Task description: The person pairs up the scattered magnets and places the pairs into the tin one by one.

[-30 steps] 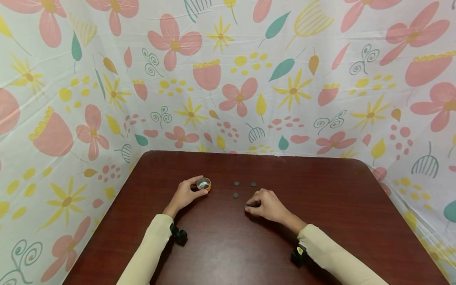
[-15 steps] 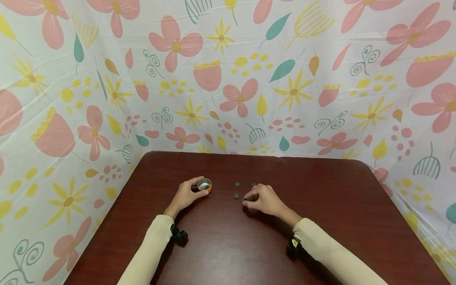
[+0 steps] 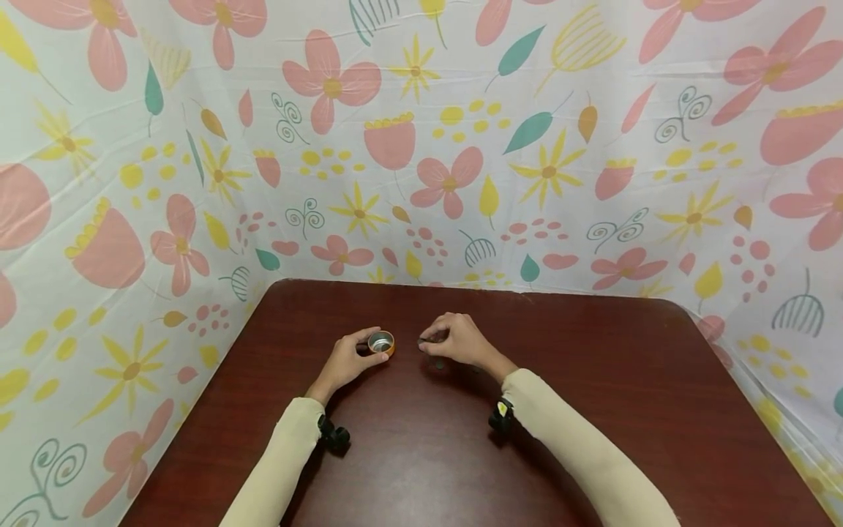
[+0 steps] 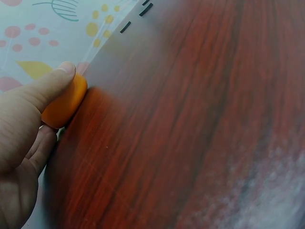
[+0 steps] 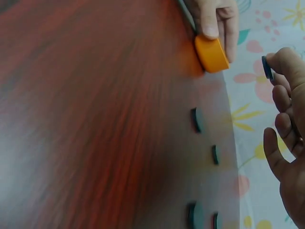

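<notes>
A small round tin (image 3: 391, 353), orange outside and silvery inside, stands open side up on the table, left of centre. My left hand (image 3: 347, 360) grips it from the left, thumb on the near side; in the left wrist view the thumb presses its orange wall (image 4: 71, 104). Just right of the tin, my right hand (image 3: 463, 341) is raised over the table and pinches a dark, coin-like disc (image 5: 266, 67) between thumb and index finger. Similar dark discs (image 5: 197, 120) lie flat on the table below it, partly hidden by the hand in the head view.
The dark red-brown wooden table (image 3: 421, 454) has rounded far corners. A white floral cloth (image 3: 454, 95) hangs behind it and along both sides. Each wrist carries a small black camera (image 3: 334, 435) over a pale sleeve.
My right hand has lifted and moved left and away from me with the pinched disc, nearer the tin, passing over the lying discs. My left hand keeps its grip on the tin.
</notes>
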`<state>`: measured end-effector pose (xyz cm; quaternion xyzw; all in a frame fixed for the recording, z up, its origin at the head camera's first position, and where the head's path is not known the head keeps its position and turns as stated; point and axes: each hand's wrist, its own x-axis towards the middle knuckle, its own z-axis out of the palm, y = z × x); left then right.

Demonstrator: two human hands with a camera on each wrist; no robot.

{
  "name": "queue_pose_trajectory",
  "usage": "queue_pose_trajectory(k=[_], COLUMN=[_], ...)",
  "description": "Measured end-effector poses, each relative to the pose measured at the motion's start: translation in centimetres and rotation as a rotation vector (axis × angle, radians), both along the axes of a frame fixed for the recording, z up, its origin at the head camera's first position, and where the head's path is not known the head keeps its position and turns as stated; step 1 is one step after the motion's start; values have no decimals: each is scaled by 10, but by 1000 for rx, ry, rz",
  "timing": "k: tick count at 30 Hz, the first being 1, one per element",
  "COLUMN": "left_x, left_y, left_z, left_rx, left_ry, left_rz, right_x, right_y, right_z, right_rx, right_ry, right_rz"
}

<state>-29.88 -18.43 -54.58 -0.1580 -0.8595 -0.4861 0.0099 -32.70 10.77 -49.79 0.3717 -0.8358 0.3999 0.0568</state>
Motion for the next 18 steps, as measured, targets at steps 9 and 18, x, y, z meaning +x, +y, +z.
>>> queue_pose_trajectory(k=[9, 18], left_x=[0, 0], left_y=[1, -1], left_z=[4, 2], left_rx=[1, 10], left_ry=[2, -17], left_rz=[4, -10], right_x=[-16, -21], right_y=[-41, -68], right_z=[-2, -15], right_rx=[-3, -8], right_ry=[-29, -55], right_rz=[-17, -22])
